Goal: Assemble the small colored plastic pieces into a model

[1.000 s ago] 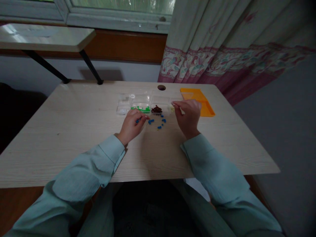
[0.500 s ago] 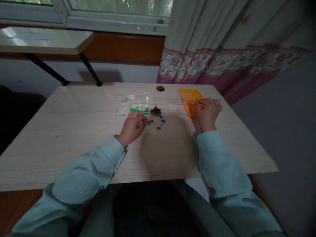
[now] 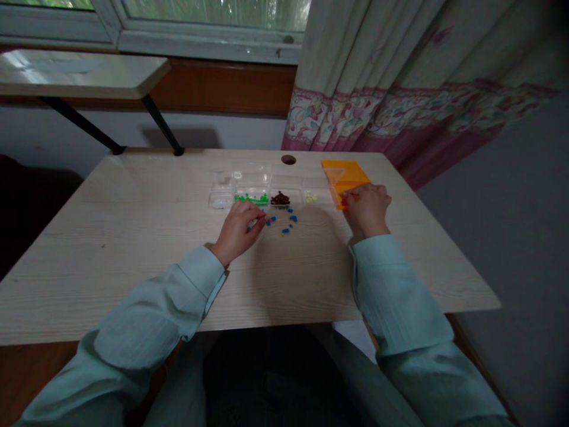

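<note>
Just in front of a clear compartment box, my left hand is closed in a pinch; a tiny reddish bit seems to show at its fingertips, too small to name. Blue bricks lie scattered on the table beside it. My right hand reaches down to the near end of an orange tray, its fingers curled and partly hidden there. Whether they hold a small piece cannot be made out. Small green pieces, dark brown pieces and pale yellow pieces sit in separate front compartments.
The pale wooden table has a round cable hole at its back edge. A raised shelf on black legs stands at the back left. A patterned curtain hangs behind the right side.
My right hand has moved down and slightly left, to the near end of the orange tray. My left hand keeps its pinch in the same place.
</note>
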`<state>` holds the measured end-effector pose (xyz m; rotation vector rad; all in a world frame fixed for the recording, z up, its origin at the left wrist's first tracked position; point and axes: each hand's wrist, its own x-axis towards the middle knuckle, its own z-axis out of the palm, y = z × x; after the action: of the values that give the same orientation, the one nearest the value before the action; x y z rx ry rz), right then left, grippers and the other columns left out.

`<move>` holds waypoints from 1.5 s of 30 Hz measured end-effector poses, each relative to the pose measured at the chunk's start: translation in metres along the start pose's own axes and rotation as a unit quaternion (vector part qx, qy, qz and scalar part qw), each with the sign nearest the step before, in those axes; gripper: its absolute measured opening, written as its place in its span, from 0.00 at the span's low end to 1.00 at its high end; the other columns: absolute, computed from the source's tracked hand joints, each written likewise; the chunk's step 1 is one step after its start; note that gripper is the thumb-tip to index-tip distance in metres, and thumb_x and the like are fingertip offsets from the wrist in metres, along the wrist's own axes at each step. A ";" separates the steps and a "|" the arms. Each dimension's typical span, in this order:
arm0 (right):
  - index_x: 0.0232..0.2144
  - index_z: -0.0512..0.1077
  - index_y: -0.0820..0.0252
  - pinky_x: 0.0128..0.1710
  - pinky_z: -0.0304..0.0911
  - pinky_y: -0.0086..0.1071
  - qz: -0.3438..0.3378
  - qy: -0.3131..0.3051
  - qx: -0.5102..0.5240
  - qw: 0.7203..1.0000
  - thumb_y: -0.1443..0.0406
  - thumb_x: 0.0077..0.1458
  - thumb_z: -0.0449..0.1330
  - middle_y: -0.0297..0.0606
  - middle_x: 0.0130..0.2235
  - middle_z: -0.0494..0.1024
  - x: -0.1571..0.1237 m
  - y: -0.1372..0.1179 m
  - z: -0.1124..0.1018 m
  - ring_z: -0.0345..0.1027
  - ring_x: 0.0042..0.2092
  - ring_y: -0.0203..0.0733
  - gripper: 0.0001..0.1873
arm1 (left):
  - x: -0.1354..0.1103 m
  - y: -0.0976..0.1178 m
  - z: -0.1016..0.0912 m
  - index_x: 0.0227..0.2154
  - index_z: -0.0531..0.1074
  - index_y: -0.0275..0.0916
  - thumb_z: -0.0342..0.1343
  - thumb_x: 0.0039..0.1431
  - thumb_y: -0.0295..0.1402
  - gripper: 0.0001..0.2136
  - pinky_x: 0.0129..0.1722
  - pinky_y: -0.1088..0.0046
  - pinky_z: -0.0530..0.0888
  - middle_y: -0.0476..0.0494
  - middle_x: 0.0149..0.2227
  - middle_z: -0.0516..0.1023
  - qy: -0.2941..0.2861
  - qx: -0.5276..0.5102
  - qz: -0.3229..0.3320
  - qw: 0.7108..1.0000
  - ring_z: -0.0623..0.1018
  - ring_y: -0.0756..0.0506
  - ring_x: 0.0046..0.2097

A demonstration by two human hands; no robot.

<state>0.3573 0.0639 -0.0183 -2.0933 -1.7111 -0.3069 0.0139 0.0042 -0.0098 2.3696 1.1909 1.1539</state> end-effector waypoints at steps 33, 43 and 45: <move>0.39 0.78 0.58 0.47 0.50 0.44 -0.037 0.079 0.096 0.991 0.60 0.61 0.49 0.46 0.41 0.76 -0.003 -0.032 -0.031 0.59 0.47 0.51 0.18 | -0.003 0.009 0.007 0.44 0.75 0.48 0.52 0.64 0.38 0.10 0.46 0.63 0.62 0.42 0.43 0.68 -0.156 0.115 0.098 0.976 0.65 0.42 0.47; 0.41 0.77 0.58 0.48 0.51 0.45 -0.033 0.067 0.099 0.992 0.61 0.60 0.49 0.45 0.42 0.76 -0.005 -0.037 -0.034 0.60 0.49 0.53 0.18 | -0.001 0.010 0.005 0.39 0.75 0.44 0.54 0.62 0.37 0.07 0.44 0.63 0.63 0.42 0.42 0.70 -0.154 0.102 0.085 0.979 0.66 0.41 0.46; 0.41 0.77 0.58 0.48 0.51 0.45 -0.033 0.064 0.102 0.992 0.61 0.60 0.48 0.46 0.42 0.76 -0.005 -0.038 -0.035 0.60 0.49 0.52 0.18 | -0.001 0.011 0.006 0.38 0.75 0.43 0.54 0.62 0.36 0.07 0.44 0.63 0.63 0.41 0.42 0.70 -0.155 0.100 0.083 0.979 0.66 0.41 0.45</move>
<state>0.3227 0.0502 0.0173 -1.8349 -1.6632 -0.2668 0.0238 -0.0025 -0.0082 2.7188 1.0605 0.6938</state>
